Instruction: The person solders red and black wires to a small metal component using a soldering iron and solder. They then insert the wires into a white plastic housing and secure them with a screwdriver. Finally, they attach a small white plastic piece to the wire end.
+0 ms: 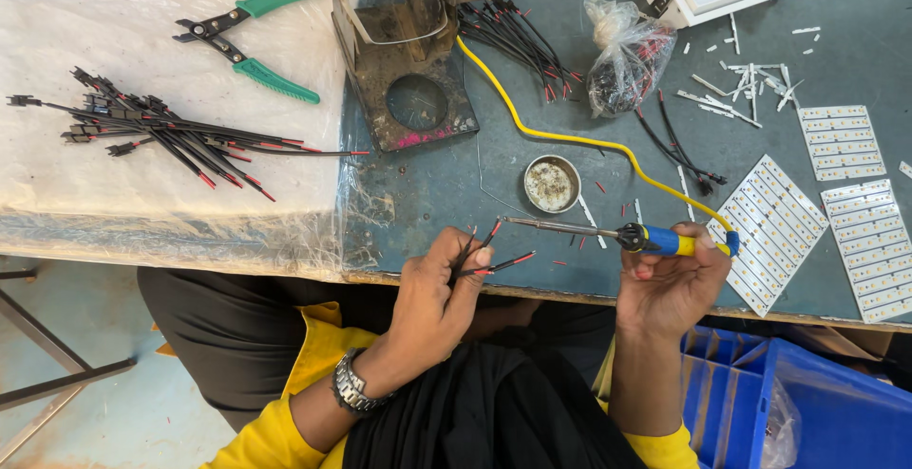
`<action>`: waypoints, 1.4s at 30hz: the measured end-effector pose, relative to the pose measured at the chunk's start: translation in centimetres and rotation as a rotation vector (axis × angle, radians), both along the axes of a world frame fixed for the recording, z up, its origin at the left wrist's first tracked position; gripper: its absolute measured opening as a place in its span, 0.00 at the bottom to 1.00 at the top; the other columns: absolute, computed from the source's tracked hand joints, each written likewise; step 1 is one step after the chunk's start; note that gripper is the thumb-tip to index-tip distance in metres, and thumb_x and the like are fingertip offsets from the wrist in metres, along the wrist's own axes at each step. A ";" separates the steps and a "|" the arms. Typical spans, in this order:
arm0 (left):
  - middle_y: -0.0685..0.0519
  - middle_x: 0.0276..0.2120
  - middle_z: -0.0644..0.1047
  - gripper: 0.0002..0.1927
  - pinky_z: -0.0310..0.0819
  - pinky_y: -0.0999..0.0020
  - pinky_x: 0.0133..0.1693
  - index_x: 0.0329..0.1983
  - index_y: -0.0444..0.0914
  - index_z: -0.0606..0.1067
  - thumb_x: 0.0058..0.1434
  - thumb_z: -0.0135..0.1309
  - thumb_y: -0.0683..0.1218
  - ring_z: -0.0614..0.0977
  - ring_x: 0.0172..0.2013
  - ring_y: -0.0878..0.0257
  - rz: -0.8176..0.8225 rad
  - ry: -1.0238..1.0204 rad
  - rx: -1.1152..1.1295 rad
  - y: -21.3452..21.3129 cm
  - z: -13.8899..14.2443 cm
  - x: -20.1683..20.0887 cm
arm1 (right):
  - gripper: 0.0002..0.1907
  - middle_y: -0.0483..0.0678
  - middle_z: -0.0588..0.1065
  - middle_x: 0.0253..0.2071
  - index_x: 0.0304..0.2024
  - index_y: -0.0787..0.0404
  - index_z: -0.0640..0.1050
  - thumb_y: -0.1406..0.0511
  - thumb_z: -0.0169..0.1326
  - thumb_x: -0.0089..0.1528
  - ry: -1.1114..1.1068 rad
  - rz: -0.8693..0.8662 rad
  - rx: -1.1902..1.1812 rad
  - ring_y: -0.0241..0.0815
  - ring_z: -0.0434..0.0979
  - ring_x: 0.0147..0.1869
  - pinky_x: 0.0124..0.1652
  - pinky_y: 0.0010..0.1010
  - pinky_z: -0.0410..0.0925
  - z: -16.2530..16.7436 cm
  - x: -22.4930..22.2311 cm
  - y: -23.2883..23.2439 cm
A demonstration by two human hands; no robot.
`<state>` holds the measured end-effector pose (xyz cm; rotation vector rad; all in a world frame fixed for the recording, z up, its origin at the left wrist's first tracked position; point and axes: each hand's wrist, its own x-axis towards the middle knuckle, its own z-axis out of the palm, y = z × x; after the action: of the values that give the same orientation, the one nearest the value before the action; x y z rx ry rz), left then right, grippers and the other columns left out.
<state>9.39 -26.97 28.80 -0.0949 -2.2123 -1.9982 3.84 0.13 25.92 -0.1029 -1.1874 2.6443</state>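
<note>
Wires (486, 252) pinched in the left hand (432, 303) want steady tips while the right hand (670, 288), gripping the iron (608, 233), touches lightly.

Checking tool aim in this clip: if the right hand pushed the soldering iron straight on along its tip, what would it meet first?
The right hand points the soldering iron leftward; its tip sits right at the wire ends pinched in the left hand. Those would likely come first, though depth is unclear.

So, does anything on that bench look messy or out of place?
Yes: small white and red offcuts lie scattered across the grey bench, and the soldering stand looks scorched and grimy. The wires lie in a loose heap.
</note>
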 end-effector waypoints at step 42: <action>0.53 0.16 0.67 0.09 0.59 0.69 0.22 0.37 0.34 0.70 0.70 0.53 0.44 0.65 0.20 0.72 0.025 -0.037 -0.003 0.4 1.0 -0.3 | 0.14 0.51 0.76 0.26 0.44 0.62 0.77 0.58 0.49 0.71 -0.013 0.002 -0.016 0.41 0.67 0.26 0.32 0.29 0.64 0.5 -0.1 -0.1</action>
<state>9.08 -26.54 29.77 -0.0317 -2.2273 -1.9997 3.75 0.00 26.37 -0.1220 -1.1712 2.6589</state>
